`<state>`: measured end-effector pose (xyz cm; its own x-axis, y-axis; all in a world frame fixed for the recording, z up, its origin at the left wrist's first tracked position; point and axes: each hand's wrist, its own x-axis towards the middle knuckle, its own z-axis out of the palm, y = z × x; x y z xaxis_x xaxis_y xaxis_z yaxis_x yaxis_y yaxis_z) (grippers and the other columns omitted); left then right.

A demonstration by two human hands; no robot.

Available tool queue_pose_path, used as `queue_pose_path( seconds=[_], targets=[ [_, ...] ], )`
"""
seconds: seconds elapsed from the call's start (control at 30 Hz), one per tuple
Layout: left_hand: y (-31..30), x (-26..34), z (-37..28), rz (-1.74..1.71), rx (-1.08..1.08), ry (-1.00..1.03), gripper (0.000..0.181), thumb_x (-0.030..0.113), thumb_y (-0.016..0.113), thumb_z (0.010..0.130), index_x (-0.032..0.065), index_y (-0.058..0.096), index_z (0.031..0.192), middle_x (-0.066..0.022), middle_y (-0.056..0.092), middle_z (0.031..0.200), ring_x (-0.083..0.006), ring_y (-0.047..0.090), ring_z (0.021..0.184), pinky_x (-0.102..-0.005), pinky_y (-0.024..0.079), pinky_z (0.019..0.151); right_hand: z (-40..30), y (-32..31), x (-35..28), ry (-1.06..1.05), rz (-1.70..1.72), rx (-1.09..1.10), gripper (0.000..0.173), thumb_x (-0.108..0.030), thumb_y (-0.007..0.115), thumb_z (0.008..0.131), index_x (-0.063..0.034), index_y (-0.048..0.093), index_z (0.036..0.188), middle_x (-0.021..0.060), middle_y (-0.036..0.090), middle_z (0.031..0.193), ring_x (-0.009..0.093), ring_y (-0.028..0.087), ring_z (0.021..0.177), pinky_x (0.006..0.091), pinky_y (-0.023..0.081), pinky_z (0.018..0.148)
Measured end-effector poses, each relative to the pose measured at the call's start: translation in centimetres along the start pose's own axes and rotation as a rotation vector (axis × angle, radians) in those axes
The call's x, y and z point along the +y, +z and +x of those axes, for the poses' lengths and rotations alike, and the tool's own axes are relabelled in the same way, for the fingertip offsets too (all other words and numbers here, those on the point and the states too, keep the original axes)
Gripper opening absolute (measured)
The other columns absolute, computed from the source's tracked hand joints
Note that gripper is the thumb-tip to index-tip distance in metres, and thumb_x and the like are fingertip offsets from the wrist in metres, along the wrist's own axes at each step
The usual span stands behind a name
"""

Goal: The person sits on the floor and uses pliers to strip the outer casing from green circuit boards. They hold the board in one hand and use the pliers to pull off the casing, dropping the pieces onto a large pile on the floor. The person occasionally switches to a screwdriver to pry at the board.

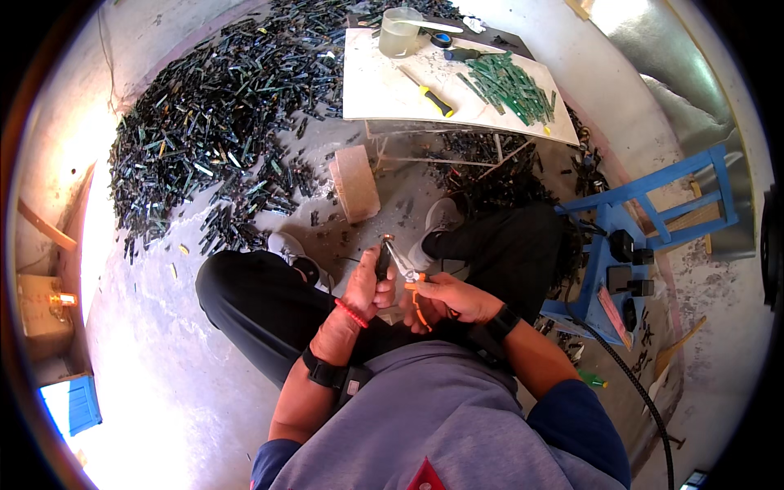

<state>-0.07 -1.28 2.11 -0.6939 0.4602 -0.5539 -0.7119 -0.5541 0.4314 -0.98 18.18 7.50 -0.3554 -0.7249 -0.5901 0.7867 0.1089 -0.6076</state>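
My left hand (366,282) is closed around a small dark strip-like piece (383,260), held upright above my lap. In my right hand (456,298) are long-nose pliers (407,269) with orange handles. The pliers' jaws reach up and left to the top end of the piece, by a small brownish part (387,237). Whether the jaws grip that part I cannot tell. Ahead, a white board tabletop (380,92) carries a yellow-and-black screwdriver (436,101), a pile of green circuit-board strips (511,86), and a plastic beaker of cloudy liquid (399,38) with a white stick across it.
A large heap of dark strips (208,135) covers the floor at the left; more lie under the table. A pinkish block (356,184) stands before my feet. At the right, a blue chair (603,245) holds black adapters (621,245), and a black braided cable (637,380) runs past it.
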Motion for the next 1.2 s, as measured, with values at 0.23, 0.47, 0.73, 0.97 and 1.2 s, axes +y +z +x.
queue_pose_path(
  seconds=[0.23, 0.47, 0.73, 0.97, 1.2],
  targets=[
    [-0.2, -0.2, 0.2, 0.01, 0.017, 0.017, 0.05, 0.053, 0.029, 0.093, 0.011, 0.043, 0.07, 0.0052, 0.024, 0.051, -0.0072, 0.018, 0.038, -0.0234, 0.015, 0.036, 0.6, -0.2, 0.8, -0.001, 0.097, -0.008, 0.044, -0.037, 0.039, 0.096, 0.0032, 0.055, 0.106, 0.0151, 0.063, 0.085, 0.023, 0.064, 0.072, 0.0328, 0.053, 0.066],
    [-0.1, -0.4, 0.3, 0.034, 0.063, 0.036, 0.049, 0.054, 0.03, 0.092, 0.0115, 0.043, 0.072, 0.0048, 0.024, 0.05, -0.0076, 0.017, 0.038, -0.0235, 0.016, 0.036, 1.1, -0.6, 1.5, -0.055, 0.144, -0.047, 0.042, -0.037, 0.04, 0.096, 0.0023, 0.055, 0.099, 0.0121, 0.06, 0.078, 0.02, 0.059, 0.062, 0.0325, 0.051, 0.057],
    [-0.4, -1.3, 1.0, 0.117, 0.178, 0.042, 0.052, 0.057, 0.03, 0.091, 0.0121, 0.041, 0.067, 0.0065, 0.021, 0.047, -0.0071, 0.015, 0.035, -0.0234, 0.014, 0.034, 0.9, -0.7, 0.3, -0.056, -0.736, 0.392, 0.038, -0.036, 0.051, 0.09, 0.0009, 0.057, 0.085, 0.0142, 0.06, 0.066, 0.025, 0.062, 0.06, 0.0356, 0.049, 0.053],
    [-0.9, -1.4, 1.6, 0.148, 0.199, 0.025, 0.053, 0.057, 0.03, 0.09, 0.011, 0.042, 0.067, 0.0064, 0.021, 0.048, -0.0071, 0.015, 0.036, -0.0244, 0.013, 0.035, 1.1, -1.6, -0.4, -0.219, -1.506, 0.596, 0.033, -0.028, 0.053, 0.088, 0.0044, 0.057, 0.083, 0.0205, 0.06, 0.065, 0.034, 0.061, 0.062, 0.0393, 0.049, 0.055],
    [-0.1, -0.4, 0.5, -0.007, 0.012, -0.034, 0.051, 0.055, 0.028, 0.092, 0.0117, 0.041, 0.068, 0.0062, 0.022, 0.049, -0.0069, 0.016, 0.036, -0.0232, 0.015, 0.035, 1.0, -1.4, 0.7, -0.067, 0.093, 0.096, 0.035, -0.035, 0.047, 0.094, -0.0008, 0.055, 0.091, 0.0104, 0.061, 0.073, 0.018, 0.061, 0.061, 0.0309, 0.049, 0.056]
  ],
)
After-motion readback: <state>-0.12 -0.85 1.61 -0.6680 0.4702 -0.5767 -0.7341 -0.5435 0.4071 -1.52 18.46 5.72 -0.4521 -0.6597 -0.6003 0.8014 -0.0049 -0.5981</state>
